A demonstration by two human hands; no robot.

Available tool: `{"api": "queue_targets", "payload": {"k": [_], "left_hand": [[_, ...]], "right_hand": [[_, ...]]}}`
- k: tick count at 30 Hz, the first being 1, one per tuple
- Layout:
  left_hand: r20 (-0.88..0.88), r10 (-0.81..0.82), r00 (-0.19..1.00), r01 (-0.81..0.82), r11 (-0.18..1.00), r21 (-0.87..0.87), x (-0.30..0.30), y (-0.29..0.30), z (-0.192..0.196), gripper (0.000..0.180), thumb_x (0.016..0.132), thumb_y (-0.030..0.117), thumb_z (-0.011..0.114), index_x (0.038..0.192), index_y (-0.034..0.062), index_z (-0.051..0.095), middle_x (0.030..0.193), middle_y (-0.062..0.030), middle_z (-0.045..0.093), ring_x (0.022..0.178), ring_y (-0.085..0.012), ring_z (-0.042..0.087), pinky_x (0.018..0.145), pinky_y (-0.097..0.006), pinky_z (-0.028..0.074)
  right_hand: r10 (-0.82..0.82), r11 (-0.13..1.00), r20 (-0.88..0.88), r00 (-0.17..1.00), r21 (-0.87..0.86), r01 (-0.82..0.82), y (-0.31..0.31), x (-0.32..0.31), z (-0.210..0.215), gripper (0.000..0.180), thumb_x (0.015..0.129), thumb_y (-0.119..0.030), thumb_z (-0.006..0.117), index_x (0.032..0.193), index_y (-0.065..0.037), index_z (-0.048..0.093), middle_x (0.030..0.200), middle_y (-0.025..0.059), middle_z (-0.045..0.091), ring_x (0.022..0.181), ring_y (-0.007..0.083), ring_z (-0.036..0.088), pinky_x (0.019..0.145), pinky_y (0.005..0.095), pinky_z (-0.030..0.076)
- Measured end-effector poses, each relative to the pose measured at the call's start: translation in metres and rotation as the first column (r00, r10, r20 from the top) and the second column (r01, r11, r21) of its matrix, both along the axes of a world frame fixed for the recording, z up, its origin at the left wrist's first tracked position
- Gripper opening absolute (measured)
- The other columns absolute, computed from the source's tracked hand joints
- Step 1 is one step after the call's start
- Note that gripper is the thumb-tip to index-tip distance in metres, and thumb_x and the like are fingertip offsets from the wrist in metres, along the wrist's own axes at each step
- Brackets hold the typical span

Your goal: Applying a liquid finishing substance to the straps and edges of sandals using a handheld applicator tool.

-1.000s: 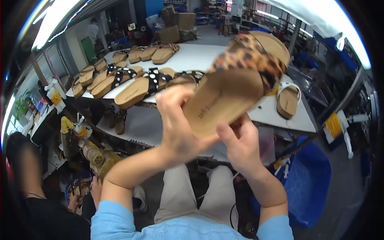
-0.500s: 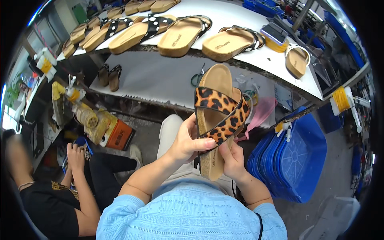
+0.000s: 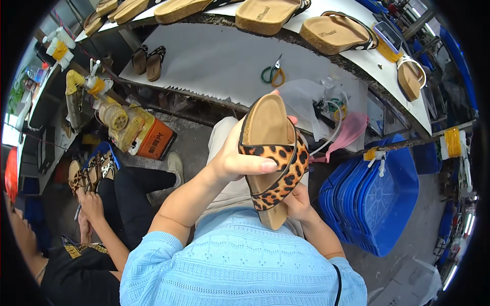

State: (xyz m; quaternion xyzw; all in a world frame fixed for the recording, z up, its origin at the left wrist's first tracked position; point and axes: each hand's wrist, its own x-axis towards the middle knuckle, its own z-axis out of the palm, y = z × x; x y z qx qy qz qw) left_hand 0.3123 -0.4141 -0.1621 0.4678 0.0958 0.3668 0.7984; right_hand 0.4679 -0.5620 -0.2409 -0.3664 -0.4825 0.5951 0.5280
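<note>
Lengthwise, the leopard-print cross-strap sandal [image 3: 282,184] points toe-away from us, our left grip [image 3: 236,157] clamped round its left side, our right grip [image 3: 300,205] clamped by its heel.

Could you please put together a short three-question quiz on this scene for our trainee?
1. True or false: the left grip holds a leopard-print sandal, with its thumb across a strap.

2. Which colour are the stacked tubs on the person's right?
A) red
B) blue
C) white

3. Fill in: the tool with two loop handles on the lower shelf is a pair of ____.

Key:
1. True
2. B) blue
3. scissors
</note>
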Motion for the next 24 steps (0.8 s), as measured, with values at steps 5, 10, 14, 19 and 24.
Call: {"api": "queue_targets", "payload": {"k": [5, 10, 14, 19, 24], "left_hand": [[-0.089, 0.060, 0.994, -0.054, 0.996, 0.073, -0.004, 0.000, -0.002, 0.119, 0.058, 0.028, 0.079, 0.153, 0.0017, 0.012, 0.123, -0.0180, 0.054, 0.111, -0.0277, 0.058, 0.099, -0.042, 0.046], [0.044, -0.060, 0.997, 0.050, 0.980, 0.191, -0.002, 0.001, -0.013, 0.127, 0.056, 0.027, 0.082, 0.154, 0.0018, 0.006, 0.125, -0.0215, 0.053, 0.112, -0.0284, 0.058, 0.099, -0.042, 0.045], [0.032, -0.225, 0.974, 0.210, 0.945, 0.252, 0.004, 0.005, -0.026, 0.128, 0.057, 0.026, 0.083, 0.154, 0.0004, 0.003, 0.135, -0.0245, 0.046, 0.118, -0.0306, 0.055, 0.103, -0.043, 0.042], [0.015, -0.439, 0.898, 0.439, 0.898, -0.023, 0.019, 0.008, -0.052, 0.111, 0.068, 0.034, 0.077, 0.153, 0.0005, 0.014, 0.142, -0.0171, 0.043, 0.127, -0.0216, 0.048, 0.105, -0.034, 0.040], [0.077, -0.417, 0.906, 0.414, 0.831, -0.372, -0.003, 0.025, -0.068, 0.088, 0.092, 0.067, 0.041, 0.147, -0.0009, 0.032, 0.141, -0.0255, 0.044, 0.124, -0.0327, 0.051, 0.104, -0.045, 0.043]], "right_hand": [[0.029, 0.999, 0.066, 0.997, -0.031, -0.027, 0.000, 0.000, -0.009, 0.035, 0.101, -0.025, 0.051, 0.120, 0.005, 0.056, 0.111, 0.0118, 0.066, 0.103, 0.0172, 0.062, 0.088, 0.0310, 0.049], [0.158, 0.982, 0.420, 0.894, 0.030, -0.188, 0.032, 0.051, 0.007, 0.037, 0.085, -0.004, 0.063, 0.121, 0.005, 0.059, 0.123, 0.0136, 0.063, 0.112, 0.0202, 0.059, 0.096, 0.0349, 0.046], [-0.272, 0.936, 0.209, 0.939, 0.285, 0.208, 0.053, 0.068, 0.059, 0.053, 0.086, -0.009, 0.063, 0.134, 0.007, 0.049, 0.138, 0.0213, 0.051, 0.130, 0.0288, 0.047, 0.105, 0.0409, 0.038], [-0.356, 0.815, 0.591, 0.724, 0.576, -0.069, 0.084, 0.052, 0.082, 0.025, 0.085, -0.011, 0.068, 0.107, 0.001, 0.065, 0.117, 0.0143, 0.067, 0.127, 0.0324, 0.051, 0.105, 0.0417, 0.038], [-0.608, 0.782, 0.337, 0.719, 0.099, 0.615, 0.071, 0.062, 0.046, 0.018, 0.096, -0.018, 0.062, 0.092, -0.001, 0.063, 0.077, 0.0007, 0.064, 0.067, 0.0059, 0.057, 0.060, 0.0212, 0.045]]}}
